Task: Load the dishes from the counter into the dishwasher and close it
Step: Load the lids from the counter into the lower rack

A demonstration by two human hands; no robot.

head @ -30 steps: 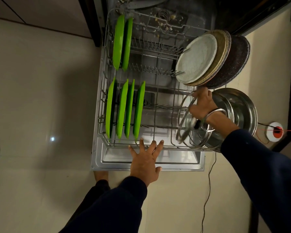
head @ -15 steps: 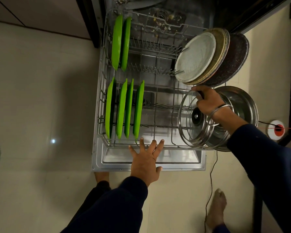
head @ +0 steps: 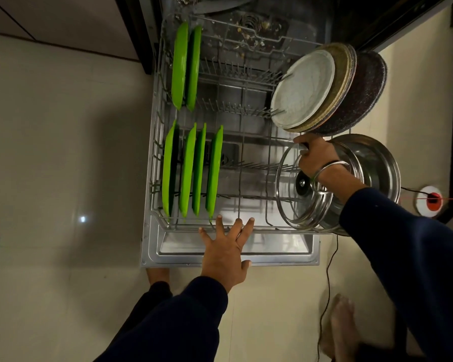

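The dishwasher's wire rack is pulled out over the open door. Several green plates stand on edge at its left. A pale plate leans with darker plates at the back right. A glass lid with a steel rim stands on edge at the front right, against a steel pot. My right hand grips the lid's top rim. My left hand rests flat, fingers spread, on the rack's front edge.
Pale floor tiles spread to the left. A black cable runs along the floor right of the door toward a white and red socket. My bare feet stand near the door's front edge. Food debris lies at the dishwasher's back.
My right hand has turned the glass lid from tilted to standing on edge against the steel pot. My left hand has stayed on the rack's front edge.
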